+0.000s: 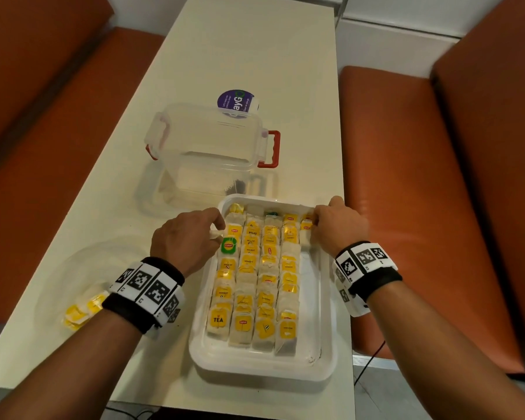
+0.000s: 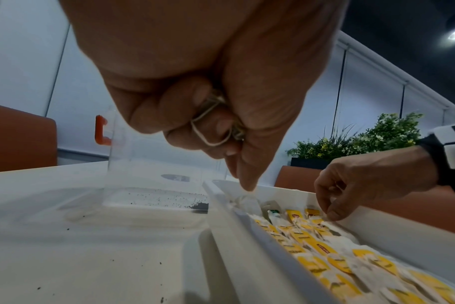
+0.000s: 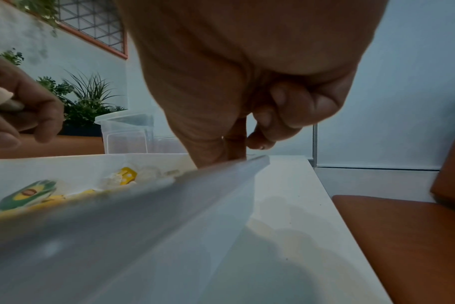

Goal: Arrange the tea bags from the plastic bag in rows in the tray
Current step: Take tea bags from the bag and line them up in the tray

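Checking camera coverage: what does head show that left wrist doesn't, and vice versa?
Head only: the plastic bag with leftover tea bags by the left wrist, the purple sticker, all tray rows. Left wrist only: the left hand with string looped round curled fingers, tea dust in the clear container, plants. Both: white tray, right hand.

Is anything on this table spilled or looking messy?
Yes. Dark specks, likely loose tea, lie in a small heap on the bottom of the clear plastic box beside the tray, and a few more dot the table. The tea bags in the tray sit in tidy rows.
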Motion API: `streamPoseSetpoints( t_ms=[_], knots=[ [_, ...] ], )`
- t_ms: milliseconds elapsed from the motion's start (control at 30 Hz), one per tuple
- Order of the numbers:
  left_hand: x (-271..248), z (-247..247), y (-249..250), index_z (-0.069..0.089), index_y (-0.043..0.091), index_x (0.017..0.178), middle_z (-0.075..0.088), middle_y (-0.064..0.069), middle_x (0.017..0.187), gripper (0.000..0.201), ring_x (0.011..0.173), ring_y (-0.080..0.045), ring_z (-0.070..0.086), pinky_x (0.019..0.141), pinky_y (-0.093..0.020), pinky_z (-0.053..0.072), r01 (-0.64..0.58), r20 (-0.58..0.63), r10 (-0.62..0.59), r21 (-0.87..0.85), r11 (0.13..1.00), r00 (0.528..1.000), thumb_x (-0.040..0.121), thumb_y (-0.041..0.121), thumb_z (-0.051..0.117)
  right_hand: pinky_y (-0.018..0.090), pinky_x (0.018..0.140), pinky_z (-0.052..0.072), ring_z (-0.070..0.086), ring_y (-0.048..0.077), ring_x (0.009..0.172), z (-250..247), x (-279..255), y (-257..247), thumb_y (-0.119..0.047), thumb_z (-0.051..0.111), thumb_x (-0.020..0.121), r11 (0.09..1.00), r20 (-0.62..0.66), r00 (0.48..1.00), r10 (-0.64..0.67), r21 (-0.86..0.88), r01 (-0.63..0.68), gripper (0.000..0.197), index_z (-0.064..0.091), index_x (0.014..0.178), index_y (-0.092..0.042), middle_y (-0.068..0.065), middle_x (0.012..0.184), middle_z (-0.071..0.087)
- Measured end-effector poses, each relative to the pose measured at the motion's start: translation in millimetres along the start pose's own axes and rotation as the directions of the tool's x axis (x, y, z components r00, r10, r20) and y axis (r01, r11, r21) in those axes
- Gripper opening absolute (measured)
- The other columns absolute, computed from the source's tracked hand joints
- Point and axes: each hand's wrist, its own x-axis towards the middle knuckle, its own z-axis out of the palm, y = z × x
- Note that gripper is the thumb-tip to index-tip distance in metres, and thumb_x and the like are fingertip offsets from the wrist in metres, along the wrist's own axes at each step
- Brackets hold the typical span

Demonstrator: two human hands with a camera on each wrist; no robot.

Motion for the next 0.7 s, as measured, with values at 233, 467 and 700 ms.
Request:
streamPoseSetpoints(
  t_ms=[233, 467, 700],
  knots=[
    [-4.3, -0.7, -6.0, 0.063, 0.035, 0.104, 0.068, 0.005, 0.106, 0.019, 0.089, -0.017, 0.060, 0.069, -0.030, 0.041, 0.043, 0.040, -0.037, -0.163, 0.986, 0.999, 0.090, 0.047, 0.066, 0.027, 0.056, 0.034, 0.058, 0.023, 0.073, -7.1, -7.9, -3.1, -0.030, 0.052, 0.096, 0.997, 0.005, 0.999, -0.045, 0.057, 0.045, 0.016, 0.066, 0.100, -0.026, 0.001, 0.103, 0.054],
    [-16.3, 4.9, 1.6, 0.068, 0.022, 0.083, 0.070, 0.018, 0.074, 0.023, 0.077, 0.005, 0.059, 0.069, -0.026, 0.044, 0.144, 0.155, -0.041, -0.743, 0.654, 0.987, 0.087, 0.044, 0.071, 0.026, 0.055, 0.030, 0.062, 0.021, 0.084, -18.2, -18.6, -5.3, -0.045, 0.055, 0.094, 0.984, -0.009, 0.999, -0.046, 0.173, 0.046, 0.018, 0.067, 0.096, -0.031, -0.005, 0.098, 0.059],
    [-26.8, 3.8, 20.0, 0.060, 0.017, 0.092, 0.044, 0.003, 0.068, 0.038, 0.050, -0.006, 0.032, 0.041, -0.017, 0.026, 0.368, 0.369, -0.034, -0.906, 0.211, 0.929, 0.094, 0.054, 0.055, 0.030, 0.059, 0.046, 0.062, 0.007, 0.072, -37.9, -48.6, -17.6, -0.049, 0.064, 0.090, 0.871, -0.021, 0.992, -0.124, 0.477, 0.119, 0.015, 0.063, 0.079, -0.038, -0.013, 0.075, 0.065]
  ],
)
